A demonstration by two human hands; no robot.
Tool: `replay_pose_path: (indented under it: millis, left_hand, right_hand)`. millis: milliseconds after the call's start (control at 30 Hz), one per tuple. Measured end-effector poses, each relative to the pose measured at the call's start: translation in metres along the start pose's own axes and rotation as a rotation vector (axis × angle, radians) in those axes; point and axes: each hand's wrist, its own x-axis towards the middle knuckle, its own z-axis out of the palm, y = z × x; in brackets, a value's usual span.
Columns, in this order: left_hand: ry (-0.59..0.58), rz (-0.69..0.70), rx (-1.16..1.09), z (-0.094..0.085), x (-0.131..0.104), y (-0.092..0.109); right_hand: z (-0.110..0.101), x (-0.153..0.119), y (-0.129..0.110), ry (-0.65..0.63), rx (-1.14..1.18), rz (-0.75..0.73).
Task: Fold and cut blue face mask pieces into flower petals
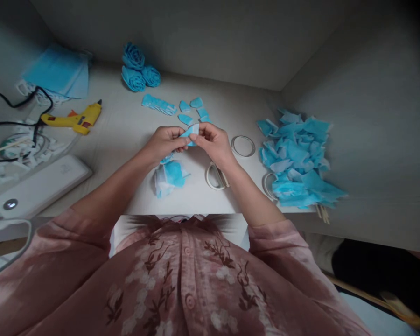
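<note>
Between my two hands is a small blue-and-white fabric piece (pixel 192 135), pinched at both ends above the table. My left hand (pixel 168 141) grips its left side with thumb and fingers, and my right hand (pixel 212 140) closes on its right side. Just beyond my fingers lie several small cut blue petals (pixel 185 106) and a row of stacked blue petals (pixel 158 104). Closer to me, below the left hand, rests a loose blue-and-white scrap (pixel 171 177). Scissors (pixel 215 177) lie under my right wrist, with their blades hidden.
Three blue fabric roses (pixel 133 56) stand at the back. Blue face masks (pixel 56 70), a yellow glue gun (pixel 79 119) and a white power bank (pixel 42 186) with cables are at left. A heap of blue scraps (pixel 297 154) lies at right, near a tape roll (pixel 243 146).
</note>
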Motion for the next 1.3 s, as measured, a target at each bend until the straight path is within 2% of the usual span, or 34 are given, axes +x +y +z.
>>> replay_pose_path:
  millis: [267,567,767,1000,1300]
  left_hand:
    - [-0.036,-0.002,0.002,0.000,-0.002,0.000]
    - [-0.080,0.008,-0.077,-0.003,0.000,-0.002]
    - [-0.123,0.009,-0.206,-0.004,-0.002,-0.002]
    - [-0.131,0.009,-0.223,-0.003,-0.003,-0.001]
    - [-0.134,0.015,-0.220,-0.002,-0.004,-0.001]
  right_hand:
    - [0.001,-0.004,-0.008,0.076,-0.142,-0.059]
    - [-0.005,-0.007,-0.013,0.076,-0.479,-0.443]
    - [-0.013,-0.002,-0.005,0.009,-0.608,-0.582]
    - [-0.016,-0.003,0.001,-0.004,-0.656,-0.643]
    - [-0.016,-0.004,-0.002,0.000,-0.687,-0.632]
